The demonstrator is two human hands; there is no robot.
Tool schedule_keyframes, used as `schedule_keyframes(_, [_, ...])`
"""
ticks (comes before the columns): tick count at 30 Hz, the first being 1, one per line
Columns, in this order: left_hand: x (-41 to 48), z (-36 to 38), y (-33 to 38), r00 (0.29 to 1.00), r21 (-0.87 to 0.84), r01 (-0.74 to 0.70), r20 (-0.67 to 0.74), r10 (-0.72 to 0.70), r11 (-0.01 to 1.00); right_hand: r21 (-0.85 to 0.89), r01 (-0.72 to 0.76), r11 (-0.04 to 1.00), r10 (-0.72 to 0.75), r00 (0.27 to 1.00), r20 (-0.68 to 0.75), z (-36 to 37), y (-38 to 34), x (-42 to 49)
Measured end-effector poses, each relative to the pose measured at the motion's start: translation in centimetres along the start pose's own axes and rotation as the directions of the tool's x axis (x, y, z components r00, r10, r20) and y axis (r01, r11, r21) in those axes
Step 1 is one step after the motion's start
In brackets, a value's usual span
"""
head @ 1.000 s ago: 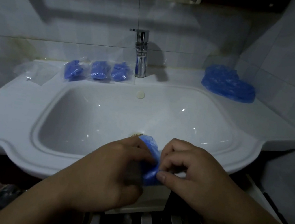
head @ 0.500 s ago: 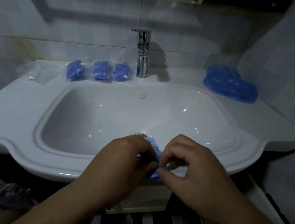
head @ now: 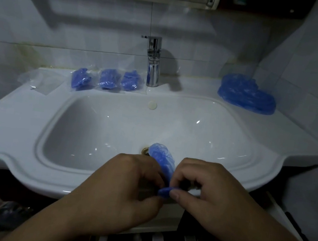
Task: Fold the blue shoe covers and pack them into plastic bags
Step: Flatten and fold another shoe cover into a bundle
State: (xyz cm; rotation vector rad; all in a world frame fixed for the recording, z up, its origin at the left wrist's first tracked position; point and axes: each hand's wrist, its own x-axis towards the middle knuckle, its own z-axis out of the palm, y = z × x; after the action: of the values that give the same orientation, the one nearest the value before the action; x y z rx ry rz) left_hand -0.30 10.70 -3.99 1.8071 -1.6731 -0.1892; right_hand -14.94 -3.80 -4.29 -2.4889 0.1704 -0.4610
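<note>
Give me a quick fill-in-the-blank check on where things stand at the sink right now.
1. The left hand and right hand both pinch a ____ shoe cover.
2. ____ packed bags lie in a row left of the tap.
3. The loose pile of covers sits at the back ____ corner of the sink.

Missing words: blue; three; right.

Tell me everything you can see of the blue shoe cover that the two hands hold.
The shoe cover is thin, crinkled blue plastic, a little see-through, folded into a narrow strip. The left hand and the right hand pinch its lower end between them. Its rounded upper end sticks up free, leaning left, in front of the drain, over the front of the sink.
</note>
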Motion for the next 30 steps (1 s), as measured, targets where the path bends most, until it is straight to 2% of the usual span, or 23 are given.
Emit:
schedule_keyframes(6, [0.4,1.1,-0.1,0.985,0.034,0.112,-0.133,-0.107,0.993,0.073,-0.104,0.992,0.111,0.989,-0.096,0.8,0.0,0.2])
schedule_keyframes(11, [0.6,1.7,-0.1,0.947,0.010,0.219,-0.244,-0.210,0.976,0.057,-0.164,0.985,0.170,0.974,-0.147,1.3,-0.1,0.4])
schedule_keyframes(15, [0.7,1.6,-0.3,0.963,0.024,0.177,-0.211,-0.168,0.984,-0.043,-0.142,0.989,0.133,0.978,-0.163,1.5,0.1,0.5])
schedule_keyframes(21, [0.6,0.4,0.2,0.997,0.055,0.072,-0.034,-0.070,0.996,-0.132,-0.075,0.988,0.077,0.997,0.011,0.4,0.5,0.3])
schedule_keyframes(27, [-0.4,-0.9,1.4,0.994,0.037,0.110,0.008,-0.110,0.993,-0.033,-0.022,0.999,0.024,0.998,0.062,-0.3,-0.1,0.1])
schedule_keyframes(30, [-0.3,-1.0,1.6,0.990,-0.035,0.139,-0.023,-0.140,0.990,0.001,-0.063,0.998,0.063,0.996,0.060,-0.1,0.0,0.2])
